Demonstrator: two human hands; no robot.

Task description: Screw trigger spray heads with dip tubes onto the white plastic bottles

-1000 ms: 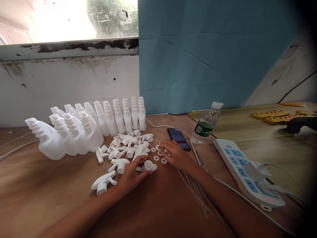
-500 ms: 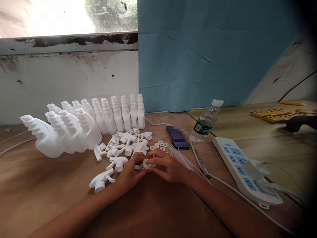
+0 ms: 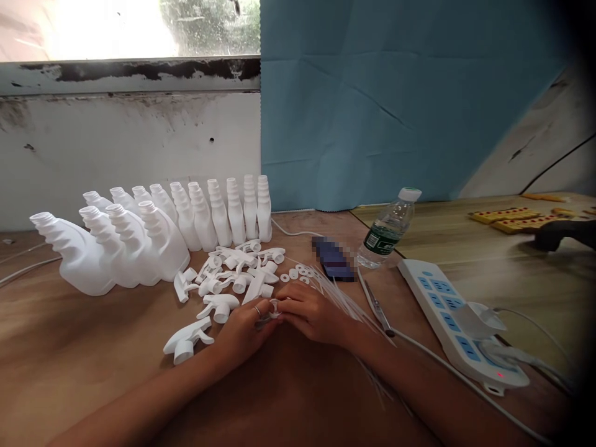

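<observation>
At the meeting point: small white cap (image 3: 274,307), low over the desk (image 3: 288,397), mostly hidden by fingers.
Left grip (image 3: 244,330): closed on the cap from its left side; ring on one finger.
Right grip (image 3: 311,313): fingertips closed on the same cap from the right; wrist lying across thin tubes (image 3: 347,299).
Just beyond: loose washers (image 3: 298,272); trigger heads (image 3: 237,273) beyond and left.
Farther left: bottles (image 3: 139,236) in rows.
Farther right: phone (image 3: 333,257), water bottle (image 3: 388,228), power strip (image 3: 460,323).
Risk: the cap could slip from so shallow a pinch and vanish among the look-alike heads. The right wrist could also drag or kink the tubes.
</observation>
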